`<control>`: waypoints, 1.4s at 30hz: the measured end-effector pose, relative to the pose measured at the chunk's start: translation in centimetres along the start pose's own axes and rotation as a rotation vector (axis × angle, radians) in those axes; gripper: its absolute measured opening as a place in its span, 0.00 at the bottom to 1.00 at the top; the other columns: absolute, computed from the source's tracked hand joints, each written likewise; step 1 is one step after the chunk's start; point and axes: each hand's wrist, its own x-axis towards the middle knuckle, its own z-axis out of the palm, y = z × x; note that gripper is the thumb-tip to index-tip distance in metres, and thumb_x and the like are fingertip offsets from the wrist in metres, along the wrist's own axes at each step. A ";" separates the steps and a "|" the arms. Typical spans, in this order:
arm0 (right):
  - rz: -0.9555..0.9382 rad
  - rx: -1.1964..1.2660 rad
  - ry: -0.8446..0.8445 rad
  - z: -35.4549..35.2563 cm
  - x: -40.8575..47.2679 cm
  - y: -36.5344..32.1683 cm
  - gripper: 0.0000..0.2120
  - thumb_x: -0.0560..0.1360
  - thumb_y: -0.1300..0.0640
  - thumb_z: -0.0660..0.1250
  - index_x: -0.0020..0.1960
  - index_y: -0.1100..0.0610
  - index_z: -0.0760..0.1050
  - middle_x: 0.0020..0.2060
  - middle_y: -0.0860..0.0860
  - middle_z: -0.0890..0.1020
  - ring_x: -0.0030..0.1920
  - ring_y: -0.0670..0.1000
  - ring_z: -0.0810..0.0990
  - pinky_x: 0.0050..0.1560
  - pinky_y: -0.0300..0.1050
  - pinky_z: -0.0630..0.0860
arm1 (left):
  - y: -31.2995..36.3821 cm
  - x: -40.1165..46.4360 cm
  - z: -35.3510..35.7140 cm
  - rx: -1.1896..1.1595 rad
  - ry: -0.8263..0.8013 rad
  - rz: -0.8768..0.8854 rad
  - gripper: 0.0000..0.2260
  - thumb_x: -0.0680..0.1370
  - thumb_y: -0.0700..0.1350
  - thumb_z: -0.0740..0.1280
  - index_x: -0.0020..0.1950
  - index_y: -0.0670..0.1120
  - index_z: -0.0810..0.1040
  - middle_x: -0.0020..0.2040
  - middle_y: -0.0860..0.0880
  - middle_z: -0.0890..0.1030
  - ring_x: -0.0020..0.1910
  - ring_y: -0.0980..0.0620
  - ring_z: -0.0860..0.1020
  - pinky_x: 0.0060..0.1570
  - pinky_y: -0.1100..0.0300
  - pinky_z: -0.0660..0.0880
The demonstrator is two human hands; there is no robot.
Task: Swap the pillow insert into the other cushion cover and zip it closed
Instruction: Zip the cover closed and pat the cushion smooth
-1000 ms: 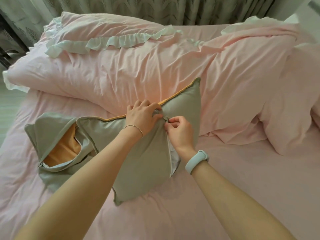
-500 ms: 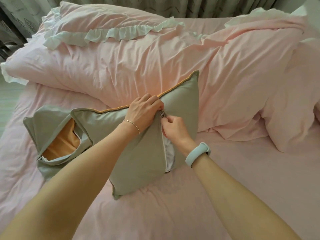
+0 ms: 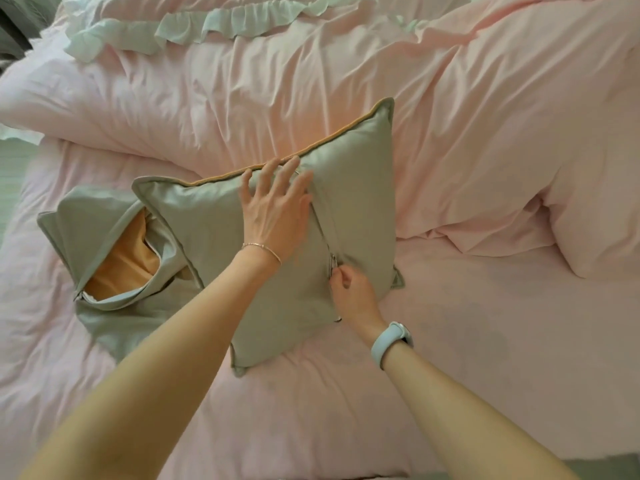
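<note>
A stuffed grey-green cushion [image 3: 207,244] with orange piping lies on the pink bed. Its zip seam runs down the middle, closed along most of its length. My left hand [image 3: 275,206] lies flat on the cushion with fingers spread, just left of the seam's upper part. My right hand [image 3: 349,289] pinches the metal zip pull [image 3: 333,263] low on the seam. No white insert shows through the seam. To the left lies an empty grey-green cover [image 3: 104,258], slack, its zip open onto an orange lining.
A rumpled pink duvet [image 3: 485,133] is piled behind the cushion and to the right. A pink pillow with a pale green ruffle [image 3: 194,26] lies at the back. The pink sheet [image 3: 485,341] stretches in front.
My right hand has drawn the zip pull down the seam toward me, closing the gap where white insert showed. My left hand has opened from gripping the seam top and now lies flat.
</note>
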 end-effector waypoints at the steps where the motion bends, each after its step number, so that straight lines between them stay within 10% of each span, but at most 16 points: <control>1: -0.031 0.004 0.020 0.1 0.3 0.1 0.17 0.77 0.64 0.58 0.30 0.57 0.62 0.25 0.50 0.66 0.29 0.49 0.62 0.31 0.39 0.59 | 0.4 -1.7 0.2 -0.002 -0.026 0.067 0.13 0.76 0.46 0.60 0.60 0.50 0.76 0.63 0.48 0.76 0.64 0.44 0.71 0.64 0.43 0.57; 12: 0.140 0.045 -0.126 3.2 -1.6 5.4 0.17 0.78 0.63 0.58 0.31 0.58 0.61 0.25 0.48 0.61 0.28 0.45 0.57 0.31 0.41 0.56 | -3.8 -0.2 4.1 0.167 -0.661 -0.122 0.23 0.80 0.58 0.49 0.75 0.61 0.50 0.77 0.57 0.47 0.76 0.48 0.42 0.68 0.35 0.37; 19: 0.117 -0.025 -0.125 4.8 0.5 7.2 0.13 0.77 0.63 0.58 0.36 0.71 0.69 0.31 0.64 0.72 0.33 0.55 0.65 0.35 0.48 0.62 | -1.7 -6.0 5.7 -0.027 -0.179 -0.142 0.20 0.78 0.49 0.59 0.70 0.47 0.69 0.71 0.45 0.68 0.72 0.42 0.61 0.68 0.34 0.51; 29: 0.202 -0.218 -0.327 6.0 0.2 12.4 0.16 0.78 0.61 0.56 0.31 0.57 0.65 0.27 0.51 0.70 0.29 0.48 0.66 0.35 0.44 0.62 | -2.5 -7.0 7.8 0.088 -0.567 -0.146 0.30 0.77 0.63 0.52 0.76 0.57 0.45 0.77 0.53 0.44 0.75 0.50 0.39 0.68 0.40 0.33; 38: -0.017 -0.103 -0.447 1.4 -4.3 8.9 0.20 0.75 0.62 0.60 0.28 0.51 0.58 0.24 0.45 0.64 0.28 0.44 0.61 0.32 0.42 0.60 | -1.9 -8.6 5.4 -0.100 -0.468 -0.271 0.28 0.79 0.56 0.57 0.76 0.56 0.49 0.77 0.54 0.49 0.76 0.48 0.43 0.68 0.38 0.35; 42: -0.090 -0.373 -0.580 -0.6 -6.3 7.0 0.17 0.73 0.46 0.56 0.27 0.49 0.68 0.24 0.41 0.74 0.29 0.43 0.70 0.36 0.41 0.68 | -0.6 -11.7 4.0 -0.226 -0.551 -0.377 0.24 0.80 0.54 0.54 0.75 0.59 0.49 0.77 0.55 0.50 0.76 0.50 0.44 0.70 0.37 0.40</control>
